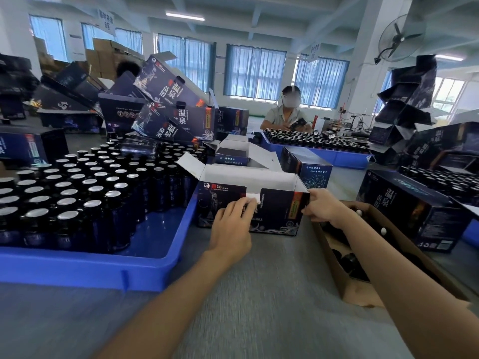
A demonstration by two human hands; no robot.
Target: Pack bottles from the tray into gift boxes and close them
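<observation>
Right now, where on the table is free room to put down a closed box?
The grey table between the blue tray and the cardboard box, near you, is bare. Behind the open gift box it is crowded with more boxes.

Bright, even light: daylight through the curtained windows [255, 71] at the back, plus ceiling tube lamps [185, 16]. The uncurtained panes at far right are blown out. Shadows are soft and faint. There are glare spots on the silver caps of the bottles [67, 203], and the blue tray [77, 268] floor is shiny. The white inner flaps of the gift box [274, 208] are near overexposed. Strong wide-angle bend at the edges: the wall fan [399, 38] and the pillar beside it lean. The table [272, 320] foreground is streaked with motion blur; the far background is soft.
</observation>
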